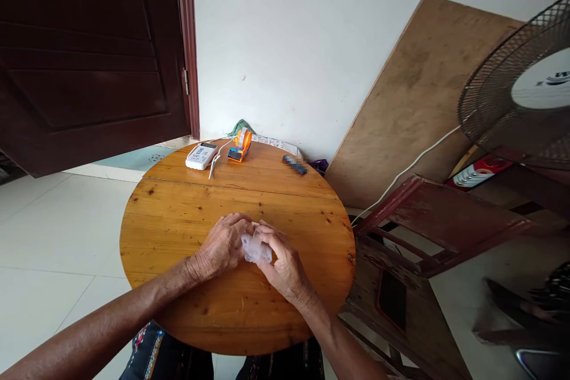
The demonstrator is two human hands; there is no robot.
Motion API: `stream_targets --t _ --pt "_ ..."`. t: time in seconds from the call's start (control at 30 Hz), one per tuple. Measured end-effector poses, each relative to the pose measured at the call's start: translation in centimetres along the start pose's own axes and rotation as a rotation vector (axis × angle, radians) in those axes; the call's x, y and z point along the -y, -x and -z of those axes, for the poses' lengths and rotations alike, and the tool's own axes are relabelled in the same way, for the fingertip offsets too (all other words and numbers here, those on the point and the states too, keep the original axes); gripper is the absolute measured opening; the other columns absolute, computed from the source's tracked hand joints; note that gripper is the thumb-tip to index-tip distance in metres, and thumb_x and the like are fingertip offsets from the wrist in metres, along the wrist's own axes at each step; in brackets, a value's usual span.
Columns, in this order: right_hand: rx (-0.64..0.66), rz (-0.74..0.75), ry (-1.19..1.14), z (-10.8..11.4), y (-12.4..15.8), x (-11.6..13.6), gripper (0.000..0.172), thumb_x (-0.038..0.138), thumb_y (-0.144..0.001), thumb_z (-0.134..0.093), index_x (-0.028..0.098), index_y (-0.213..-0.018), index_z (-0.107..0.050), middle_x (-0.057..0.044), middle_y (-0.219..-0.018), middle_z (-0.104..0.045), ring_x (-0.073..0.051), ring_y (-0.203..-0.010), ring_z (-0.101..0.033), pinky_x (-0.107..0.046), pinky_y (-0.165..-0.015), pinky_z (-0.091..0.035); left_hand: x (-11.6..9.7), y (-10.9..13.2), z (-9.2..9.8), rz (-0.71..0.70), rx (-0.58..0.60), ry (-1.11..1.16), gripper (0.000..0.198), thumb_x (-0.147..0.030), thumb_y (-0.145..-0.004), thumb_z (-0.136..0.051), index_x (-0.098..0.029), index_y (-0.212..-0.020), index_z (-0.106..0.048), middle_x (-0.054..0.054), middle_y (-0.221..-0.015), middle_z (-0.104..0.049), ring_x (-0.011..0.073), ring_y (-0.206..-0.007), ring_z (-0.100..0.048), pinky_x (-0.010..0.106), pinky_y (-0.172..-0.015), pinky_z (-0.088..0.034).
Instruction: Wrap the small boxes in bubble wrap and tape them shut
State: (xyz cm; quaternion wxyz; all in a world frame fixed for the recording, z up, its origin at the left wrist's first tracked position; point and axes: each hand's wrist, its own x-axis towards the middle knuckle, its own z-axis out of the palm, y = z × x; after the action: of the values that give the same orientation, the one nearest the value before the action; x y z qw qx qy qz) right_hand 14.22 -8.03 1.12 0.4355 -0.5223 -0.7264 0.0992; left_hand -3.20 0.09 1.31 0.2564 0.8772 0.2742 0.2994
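i see both hands meeting over the middle of the round wooden worktop (pixel 178 237), a little toward its near edge. the left hand (pixel 221 247) is curled in from the left with its fingers closed on a small clear plastic piece (pixel 256 249), and the right hand (pixel 285 264) pinches the same piece from the other side, so both are holding it just above or on the wood; i cannot tell which. further back, near the far edge, a dark blurred object (pixel 294 164) lies to the right. at the far left edge sits a white device (pixel 201 155) with a white cable (pixel 215 161) trailing beside it, and just right of that an orange tape dispenser (pixel 240 146). beyond the worktop's right edge stand a red wooden chair (pixel 440 231), a leaning board (pixel 414 101) and a fan (pixel 521 95).
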Motion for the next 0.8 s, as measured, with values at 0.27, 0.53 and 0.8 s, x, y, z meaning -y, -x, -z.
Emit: stream_targets --t 0.27,0.53,0.8 --pt "-0.024 0.101 0.086 -0.5 0.0 -1.2 0.037 0.004 -0.08 -0.053 0.026 -0.108 -0.066 -0.008 -0.12 -0.07 -0.024 -0.121 -0.061 -0.041 -0.102 -0.05 1.1 0.6 0.0 -0.072 0.077 0.057 0.047 -0.009 -0.072 -0.059 -0.021 -0.118 -0.057 0.012 -0.135 -0.056 0.0252 -0.125 -0.053 0.042 -0.105 -0.044" --pt "0.031 -0.176 -0.155 0.8 -2.4 -1.1 0.015 0.019 -0.083 -0.056 0.022 -0.091 -0.069 -0.005 -0.099 -0.074 -0.02 -0.09 -0.068 -0.031 -0.081 -0.052 0.8 -1.5 -0.1 0.151 0.031 0.162 0.019 -0.021 -0.077 -0.06 -0.018 -0.095 -0.06 0.002 -0.088 -0.063 0.0149 -0.074 -0.057 0.025 -0.066 -0.044" --pt "0.11 -0.522 -0.312 0.5 -4.9 -3.3 0.02 0.036 -0.078 -0.062 0.018 -0.071 -0.068 0.003 -0.059 -0.059 -0.014 -0.056 -0.05 -0.024 -0.053 -0.037 -0.3 -3.3 0.4 0.434 0.068 0.075 0.031 -0.046 -0.086 -0.057 -0.016 -0.081 -0.061 0.0 -0.065 -0.053 0.0151 -0.062 -0.05 0.026 -0.058 -0.033"
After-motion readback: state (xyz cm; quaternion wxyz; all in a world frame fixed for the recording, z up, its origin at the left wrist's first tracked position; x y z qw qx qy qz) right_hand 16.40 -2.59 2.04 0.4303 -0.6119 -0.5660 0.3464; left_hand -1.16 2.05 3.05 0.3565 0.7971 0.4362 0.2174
